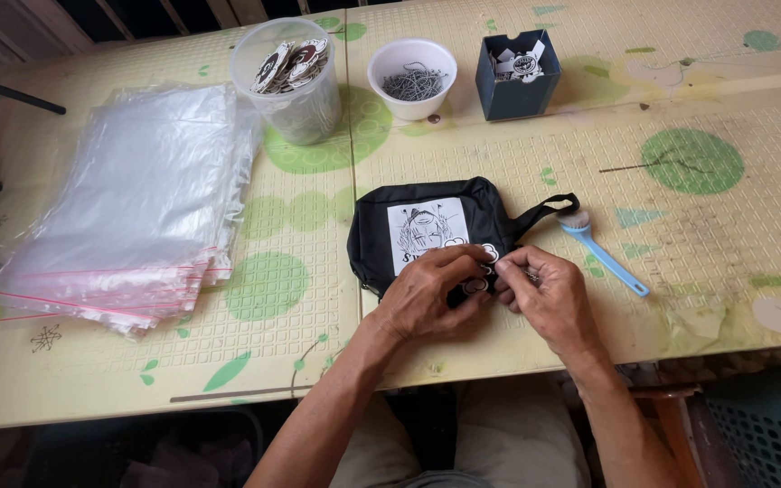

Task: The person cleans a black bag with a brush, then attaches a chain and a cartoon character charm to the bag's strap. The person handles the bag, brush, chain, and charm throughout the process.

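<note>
A small black pouch (427, 212) with a white printed picture and a black wrist strap lies on the table in front of me. My left hand (431, 289) rests on its near right corner, fingers curled over a small round black-and-white tag (476, 286). My right hand (544, 294) meets it from the right, fingertips pinched at the same spot by the tag. What the right fingertips pinch is too small to tell.
A stack of clear zip bags (137, 199) lies at the left. At the back stand a clear tub of round tags (289, 81), a white bowl of metal pins (411, 77) and a dark blue box of tags (517, 72). A blue brush (603, 258) lies right of the pouch.
</note>
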